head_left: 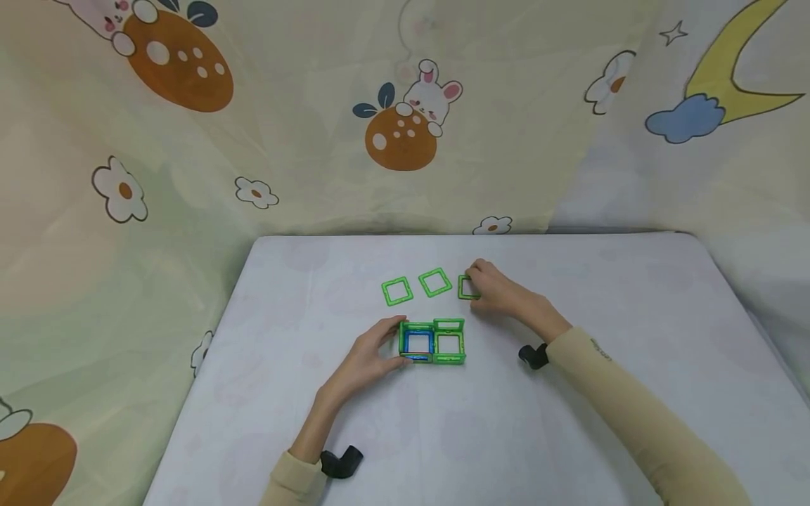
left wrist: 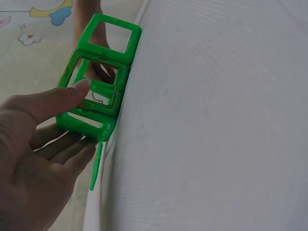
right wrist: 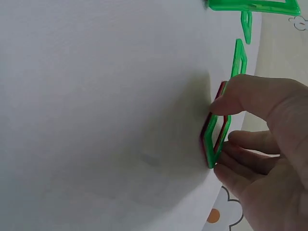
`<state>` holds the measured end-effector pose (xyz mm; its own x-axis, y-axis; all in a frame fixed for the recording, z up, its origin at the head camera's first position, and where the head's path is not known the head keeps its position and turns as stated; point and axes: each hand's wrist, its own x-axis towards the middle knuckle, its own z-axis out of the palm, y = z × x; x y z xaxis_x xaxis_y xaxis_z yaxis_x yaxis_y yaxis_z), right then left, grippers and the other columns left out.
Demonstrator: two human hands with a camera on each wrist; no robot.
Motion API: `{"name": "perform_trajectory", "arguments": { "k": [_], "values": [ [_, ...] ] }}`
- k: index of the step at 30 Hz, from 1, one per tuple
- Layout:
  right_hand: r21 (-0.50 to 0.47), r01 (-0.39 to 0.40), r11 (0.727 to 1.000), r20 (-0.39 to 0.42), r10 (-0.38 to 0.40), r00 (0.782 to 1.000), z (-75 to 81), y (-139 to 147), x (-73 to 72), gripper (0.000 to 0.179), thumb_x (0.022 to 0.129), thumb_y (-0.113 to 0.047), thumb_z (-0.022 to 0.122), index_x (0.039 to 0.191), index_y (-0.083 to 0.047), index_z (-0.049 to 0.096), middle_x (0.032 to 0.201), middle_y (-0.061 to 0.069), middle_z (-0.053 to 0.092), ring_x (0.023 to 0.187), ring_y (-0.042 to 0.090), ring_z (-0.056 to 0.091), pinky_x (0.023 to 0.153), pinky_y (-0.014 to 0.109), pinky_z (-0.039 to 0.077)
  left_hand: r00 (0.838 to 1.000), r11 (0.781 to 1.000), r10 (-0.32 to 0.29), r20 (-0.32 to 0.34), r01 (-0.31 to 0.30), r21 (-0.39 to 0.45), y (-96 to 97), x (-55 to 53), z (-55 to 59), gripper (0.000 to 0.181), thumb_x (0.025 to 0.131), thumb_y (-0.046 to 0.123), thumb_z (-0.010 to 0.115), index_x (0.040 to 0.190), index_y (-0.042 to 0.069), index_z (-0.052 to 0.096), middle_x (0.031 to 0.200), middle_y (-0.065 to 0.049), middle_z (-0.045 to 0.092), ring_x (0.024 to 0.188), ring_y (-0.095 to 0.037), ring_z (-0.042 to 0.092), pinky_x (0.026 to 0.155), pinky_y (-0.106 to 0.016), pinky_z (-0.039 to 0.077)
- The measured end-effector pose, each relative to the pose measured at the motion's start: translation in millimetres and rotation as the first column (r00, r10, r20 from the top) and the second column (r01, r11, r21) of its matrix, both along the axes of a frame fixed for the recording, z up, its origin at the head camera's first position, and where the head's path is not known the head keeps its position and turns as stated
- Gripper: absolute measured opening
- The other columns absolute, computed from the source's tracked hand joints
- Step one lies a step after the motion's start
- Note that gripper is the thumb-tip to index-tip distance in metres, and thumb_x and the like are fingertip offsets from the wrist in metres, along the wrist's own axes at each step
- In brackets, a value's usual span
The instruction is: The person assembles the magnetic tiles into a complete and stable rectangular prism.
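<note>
In the head view a box-like build of green square magnetic tiles (head_left: 449,359) stands on the table, with a blue square frame (head_left: 432,343) in its left half. My left hand (head_left: 363,355) holds the left end of this build between thumb and fingers. The left wrist view shows the thumb (left wrist: 57,100) on one face, the fingers along the other side. Farther back, my right hand (head_left: 503,292) pinches a green square tile (right wrist: 209,139) by its edges. A reddish edge shows along that tile; whether it is a second tile I cannot tell.
Two loose green square tiles, one at the left (head_left: 401,302) and another (head_left: 441,292) beside it, lie behind the build. A white cloth covers the table (head_left: 538,436). Behind it hangs a printed curtain (head_left: 304,126). Black wrist cameras sit at both sleeves.
</note>
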<state>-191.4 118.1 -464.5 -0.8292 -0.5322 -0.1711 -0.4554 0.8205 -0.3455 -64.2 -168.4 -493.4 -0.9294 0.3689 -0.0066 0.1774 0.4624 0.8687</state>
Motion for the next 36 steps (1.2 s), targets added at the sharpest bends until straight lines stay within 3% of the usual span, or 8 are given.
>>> {"name": "perform_trajectory", "arguments": {
  "k": [10, 17, 25, 36],
  "values": [
    [0.123, -0.013, 0.992, 0.022, 0.011, 1.0, 9.2, -6, -6.1, 0.06, 0.082, -0.011, 0.082, 0.132, 0.011, 0.058, 0.121, 0.019, 0.054, 0.107, 0.029, 0.051, 0.094, 0.042, 0.053, 1.0, 1.0, -0.002, -0.01, 0.002, -0.01, 2.2, 0.2, 0.8, 0.08, 0.082, 0.002, 0.084, 0.152, 0.004, 0.045, 0.152, -0.013, 0.052, 0.141, -0.03, 0.052, 0.116, -0.034, 0.043],
    [0.186, -0.026, 0.982, 0.02, 0.022, 1.0, 7.1, -7, -9.4, 0.057, 0.078, -0.015, 0.083, 0.124, 0.008, 0.058, 0.112, 0.015, 0.053, 0.101, 0.028, 0.05, 0.086, 0.039, 0.052, 1.0, 1.0, -0.007, -0.002, 0.007, -0.005, 2.9, 0.3, 0.8, 0.079, 0.082, 0.001, 0.084, 0.152, 0.004, 0.046, 0.151, -0.013, 0.053, 0.141, -0.029, 0.053, 0.117, -0.033, 0.043],
    [0.119, -0.008, 0.993, 0.001, 0.008, 1.0, 1.9, 1, -9.1, 0.062, 0.075, -0.018, 0.083, 0.126, 0.007, 0.058, 0.113, 0.014, 0.055, 0.098, 0.025, 0.052, 0.083, 0.037, 0.053, 1.0, 1.0, -0.004, 0.006, 0.004, 0.001, 3.0, 0.7, 1.8, 0.079, 0.082, 0.001, 0.084, 0.152, 0.002, 0.045, 0.151, -0.014, 0.053, 0.14, -0.03, 0.053, 0.117, -0.034, 0.043],
    [-0.086, 0.012, 0.996, 0.052, -0.008, 0.999, 0.2, 10, 4.7, 0.069, 0.077, -0.017, 0.084, 0.135, 0.007, 0.055, 0.122, 0.018, 0.057, 0.099, 0.025, 0.055, 0.085, 0.038, 0.055, 1.0, 1.0, -0.005, -0.009, 0.005, 0.009, 0.2, 0.3, -0.6, 0.079, 0.082, 0.001, 0.085, 0.151, 0.003, 0.047, 0.15, -0.014, 0.054, 0.139, -0.03, 0.054, 0.115, -0.032, 0.044]
  ]
}}
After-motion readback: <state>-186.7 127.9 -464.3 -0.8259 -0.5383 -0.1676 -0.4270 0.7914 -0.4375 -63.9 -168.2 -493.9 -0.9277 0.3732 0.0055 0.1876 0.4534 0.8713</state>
